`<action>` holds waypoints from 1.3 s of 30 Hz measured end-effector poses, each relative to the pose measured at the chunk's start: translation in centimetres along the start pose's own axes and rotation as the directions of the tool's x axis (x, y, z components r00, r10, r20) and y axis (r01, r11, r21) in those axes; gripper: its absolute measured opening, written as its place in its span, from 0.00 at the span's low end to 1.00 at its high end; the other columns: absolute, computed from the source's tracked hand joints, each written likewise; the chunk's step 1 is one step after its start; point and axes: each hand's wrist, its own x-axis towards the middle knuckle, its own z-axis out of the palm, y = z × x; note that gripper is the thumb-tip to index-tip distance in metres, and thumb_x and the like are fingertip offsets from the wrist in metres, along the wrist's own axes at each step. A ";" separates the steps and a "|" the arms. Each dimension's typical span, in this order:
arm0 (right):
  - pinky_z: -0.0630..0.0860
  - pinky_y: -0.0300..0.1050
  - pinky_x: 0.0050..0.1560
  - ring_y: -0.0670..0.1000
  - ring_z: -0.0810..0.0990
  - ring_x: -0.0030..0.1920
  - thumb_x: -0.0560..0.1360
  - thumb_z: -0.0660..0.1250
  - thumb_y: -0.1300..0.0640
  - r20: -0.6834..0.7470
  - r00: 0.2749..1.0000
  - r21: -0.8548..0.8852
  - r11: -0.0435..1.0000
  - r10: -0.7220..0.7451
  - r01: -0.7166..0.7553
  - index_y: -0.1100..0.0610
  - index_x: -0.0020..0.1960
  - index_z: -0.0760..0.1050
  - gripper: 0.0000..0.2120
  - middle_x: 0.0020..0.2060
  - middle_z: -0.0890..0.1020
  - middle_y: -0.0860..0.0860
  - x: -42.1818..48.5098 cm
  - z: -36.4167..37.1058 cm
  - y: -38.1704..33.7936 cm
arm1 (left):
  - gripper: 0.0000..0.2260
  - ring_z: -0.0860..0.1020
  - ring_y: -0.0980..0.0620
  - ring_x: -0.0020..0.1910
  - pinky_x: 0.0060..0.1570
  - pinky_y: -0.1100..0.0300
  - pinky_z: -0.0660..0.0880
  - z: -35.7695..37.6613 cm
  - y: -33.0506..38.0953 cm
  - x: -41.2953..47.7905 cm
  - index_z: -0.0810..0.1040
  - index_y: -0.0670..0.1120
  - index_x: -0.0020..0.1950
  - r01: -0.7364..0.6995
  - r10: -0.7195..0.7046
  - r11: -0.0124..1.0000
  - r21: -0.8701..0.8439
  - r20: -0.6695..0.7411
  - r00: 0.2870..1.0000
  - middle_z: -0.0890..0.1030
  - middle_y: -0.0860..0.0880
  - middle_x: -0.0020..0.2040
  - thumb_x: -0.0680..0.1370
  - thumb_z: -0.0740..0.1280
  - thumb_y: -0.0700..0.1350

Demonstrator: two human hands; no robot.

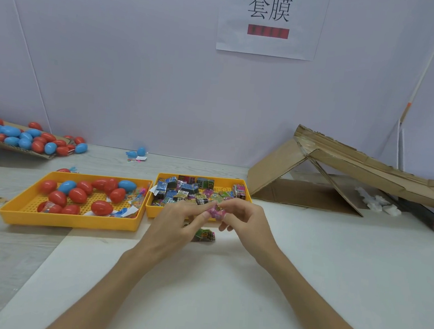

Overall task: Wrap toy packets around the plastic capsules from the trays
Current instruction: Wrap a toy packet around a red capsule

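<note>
Pink toy packet (216, 213) mid-tabletop, pinched from both sides and mostly buried under fingertips, so I can't tell if a capsule is inside. Left grip (179, 219) and right grip (245, 217) are both narrow, clamped on it. A second packet (205, 235) peeks out beneath. Pale tabletop (224, 297), white wall, paper sign (268, 18). The left tray (70, 221) holds red and blue capsules (101, 207); the right tray (201, 177) holds packets. A cardboard ramp (343, 163) is cut off at the right edge.

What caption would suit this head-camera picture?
Left hand and right hand pinch a pink packet before a capsule tray and a packet tray.
</note>
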 end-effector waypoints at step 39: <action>0.78 0.39 0.37 0.52 0.83 0.30 0.74 0.75 0.63 -0.106 0.993 -0.105 0.993 -0.058 0.047 0.51 0.44 0.84 0.07 0.43 0.85 0.45 0.1 -0.4 0.0 | 0.07 0.74 0.47 0.60 0.68 0.40 0.60 -8.9 -6.5 -0.7 0.81 0.56 0.49 0.829 -0.681 0.440 0.346 -0.473 0.559 0.82 0.52 0.48 0.74 0.71 0.44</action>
